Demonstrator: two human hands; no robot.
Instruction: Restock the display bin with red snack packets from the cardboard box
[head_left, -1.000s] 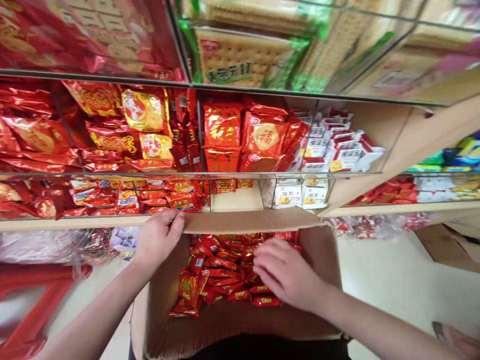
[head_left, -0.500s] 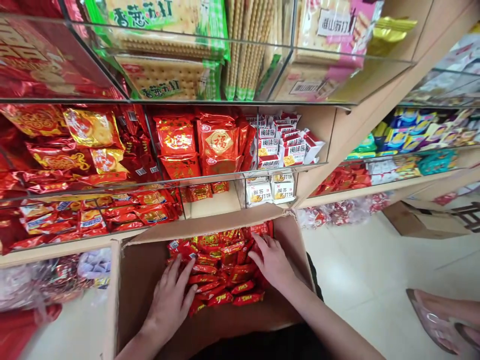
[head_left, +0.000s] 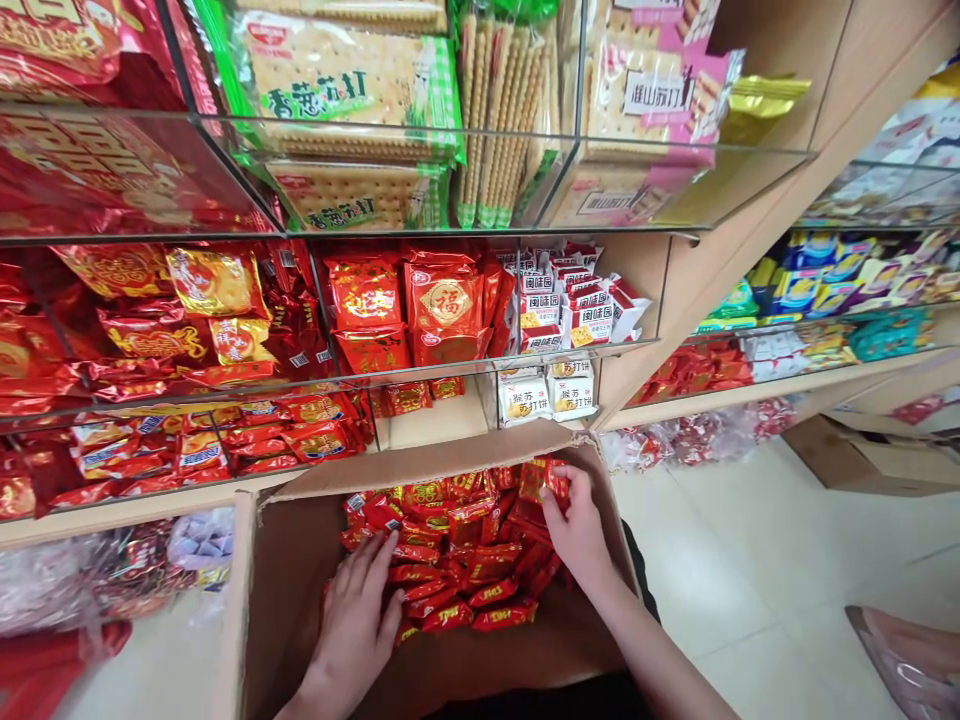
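Note:
Many small red and gold snack packets (head_left: 457,565) lie in the open cardboard box (head_left: 300,540) before me. At the box's far right corner, my right hand (head_left: 579,525) pinches a red snack packet (head_left: 541,480) between thumb and fingers, just above the pile. My left hand (head_left: 360,610) rests along the pile's left side, fingers stretched out and touching the packets. Its fingertips are partly among them, and I see nothing gripped there.
Behind the box stands a shelf with clear bins of red packets (head_left: 446,300), white packets (head_left: 592,315) and green-edged crackers (head_left: 345,90). A small lower bin (head_left: 427,425) holds a few red packets. Another carton (head_left: 877,450) and a person's foot (head_left: 911,650) are at right.
My right hand has moved right and closed on a red packet, lifting it slightly. My left hand stays on the pile's left side. The view has shifted a little.

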